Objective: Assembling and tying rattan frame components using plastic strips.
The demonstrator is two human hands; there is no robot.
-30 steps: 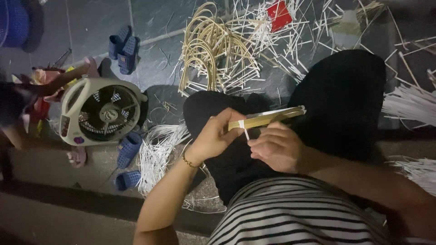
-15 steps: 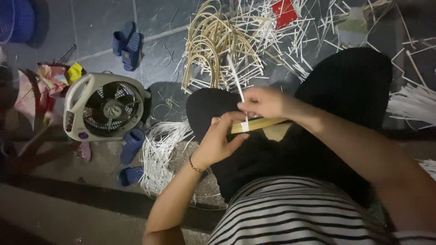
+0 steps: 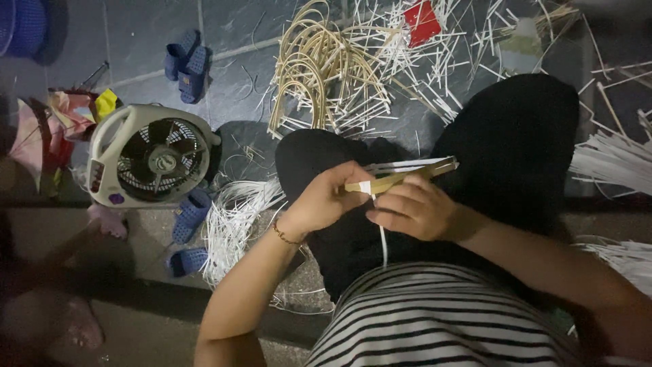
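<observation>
Bamboo stick (image 3: 401,178) gripped by both hands — left hand (image 3: 326,200) pinching its end; right hand (image 3: 414,211) closed beneath it, white strip (image 3: 382,239) dangling.

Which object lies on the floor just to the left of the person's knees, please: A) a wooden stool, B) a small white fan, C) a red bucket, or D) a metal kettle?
B: a small white fan with dark blades lies face-up on the floor, among blue slippers.
</observation>
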